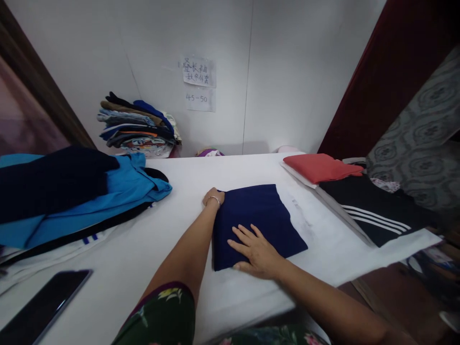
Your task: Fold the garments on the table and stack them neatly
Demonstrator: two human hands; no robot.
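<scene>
A navy blue garment point(255, 206), folded into a rough square, lies flat on the white table in front of me. Its right edge is uneven and its near right corner juts out. At its far left corner, my left hand point(213, 195) is closed on the fabric edge, a bracelet around the wrist. Spread fingers of my right hand point(256, 251) rest flat on the near part of the cloth. What kind of garment it is cannot be made out from this fold.
Loose blue and black clothes point(122, 187) are heaped at the left, with a phone point(46, 306) nearer me. Folded clothes point(136, 127) are stacked by the back wall. On the right lie a coral garment point(319, 166) and a black striped one point(362, 201). Paper signs point(199, 72) hang behind.
</scene>
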